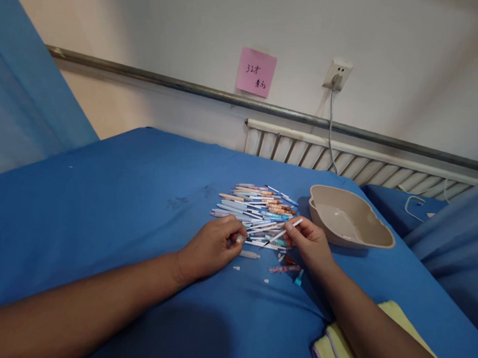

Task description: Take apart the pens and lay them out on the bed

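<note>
My left hand (215, 243) is closed around a pale pen barrel (240, 239); only its rounded end shows between thumb and fingers. In my right hand (311, 242), thumb and fingertips pinch a thin white pen refill (276, 237), which slants down to a dark tip at the lower left. Under and between both hands spreads a pile of pens (237, 206), with barrels in white, pale blue, peach and brown and loose white refills among them. A pinkish clear barrel (284, 268), a teal cap piece (298, 278) and small white bits (266, 281) lie nearer to me.
A beige basin (351, 241) stands to the right of the pens on the blue cloth (121, 205). A folded yellow towel (340, 344) lies under my right forearm. Behind are a radiator (300, 150), a metal rail (187, 88) and a plugged-in socket (338, 74).
</note>
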